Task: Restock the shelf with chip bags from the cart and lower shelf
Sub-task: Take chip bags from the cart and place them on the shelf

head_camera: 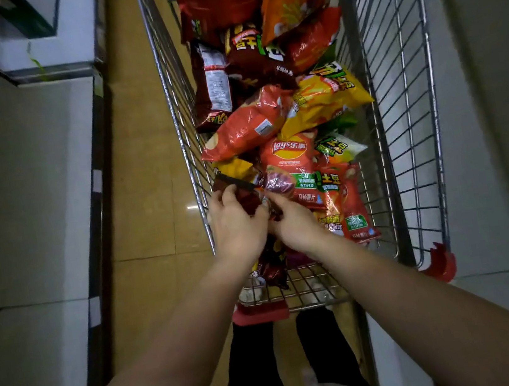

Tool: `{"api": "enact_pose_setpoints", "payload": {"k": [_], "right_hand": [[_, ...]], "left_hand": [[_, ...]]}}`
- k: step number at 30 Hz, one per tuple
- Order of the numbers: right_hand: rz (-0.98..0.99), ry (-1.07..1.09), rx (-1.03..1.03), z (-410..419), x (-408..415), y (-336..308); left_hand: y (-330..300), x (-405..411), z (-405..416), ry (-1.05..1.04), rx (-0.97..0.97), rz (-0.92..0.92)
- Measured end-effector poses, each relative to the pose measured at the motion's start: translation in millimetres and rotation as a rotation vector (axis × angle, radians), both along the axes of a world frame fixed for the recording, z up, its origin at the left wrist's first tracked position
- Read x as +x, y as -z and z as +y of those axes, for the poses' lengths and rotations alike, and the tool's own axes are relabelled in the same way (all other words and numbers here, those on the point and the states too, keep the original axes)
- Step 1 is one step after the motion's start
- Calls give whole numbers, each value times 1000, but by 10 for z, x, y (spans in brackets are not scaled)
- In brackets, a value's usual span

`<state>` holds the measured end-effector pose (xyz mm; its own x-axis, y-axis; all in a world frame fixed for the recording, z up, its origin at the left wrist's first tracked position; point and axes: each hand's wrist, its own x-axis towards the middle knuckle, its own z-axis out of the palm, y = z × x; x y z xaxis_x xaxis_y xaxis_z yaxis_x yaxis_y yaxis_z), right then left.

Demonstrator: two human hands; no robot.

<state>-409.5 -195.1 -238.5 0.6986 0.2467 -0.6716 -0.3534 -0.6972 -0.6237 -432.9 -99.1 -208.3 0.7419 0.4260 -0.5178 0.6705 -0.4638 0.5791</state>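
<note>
A wire shopping cart [405, 104] in front of me holds several chip bags in red, orange, yellow and dark maroon. Both my hands reach into its near end. My left hand [238, 225] grips a dark maroon chip bag [246, 194] at its upper left, thumb over the front. My right hand [294, 223] pinches the same bag from the right. A red Lay's bag [292, 167] lies just beyond my fingers. The lower part of the maroon bag is hidden behind my hands.
White shelf units [32, 193] line the left of the aisle, and a white unit [484, 125] stands close on the right. A strip of tan tiled floor [141, 176] runs between the cart and the left shelves. My legs stand behind the cart's red-cornered rear edge [258, 314].
</note>
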Motion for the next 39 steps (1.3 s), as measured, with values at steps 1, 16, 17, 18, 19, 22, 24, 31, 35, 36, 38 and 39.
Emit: {"api": "enact_pose_setpoints", "payload": {"k": [1,16,17,18,19,22,24,31,35,36,38,39], "right_hand": [[22,16,23,-18,13,35],[-287,426,253,-375,323,-550],[-346,435,234,-399,377,-653],[-395,428,218,-419,422,-752],[-430,404,208,-434,450,-844],[-498,277,248,-459,466,-1036],[-457,230,335,-461,448,-1081],[-200,466,670,-531,516,-1097],[-167,546,637,-585,534,-1063],[-179,536,624,-581,526,-1058],[-227,483,573,-560,507,-1043],[-259,440,537,-549,498,-1023]], "left_hand": [[13,-4,-5,-9,10,-3],[-602,186,-212,-209,-216,-416],[-654,201,-226,-193,-248,-388],[-688,206,-236,-164,-302,-366],[-711,197,-242,-138,-387,-345],[-739,167,-203,-78,-575,-284],[-721,176,-153,-75,-584,-277],[-654,173,-29,-230,-709,-231],[-652,175,11,-258,-757,-225],[-641,179,16,-256,-754,-220],[-635,192,12,-260,-752,-231],[-646,199,1,-255,-733,-248]]}}
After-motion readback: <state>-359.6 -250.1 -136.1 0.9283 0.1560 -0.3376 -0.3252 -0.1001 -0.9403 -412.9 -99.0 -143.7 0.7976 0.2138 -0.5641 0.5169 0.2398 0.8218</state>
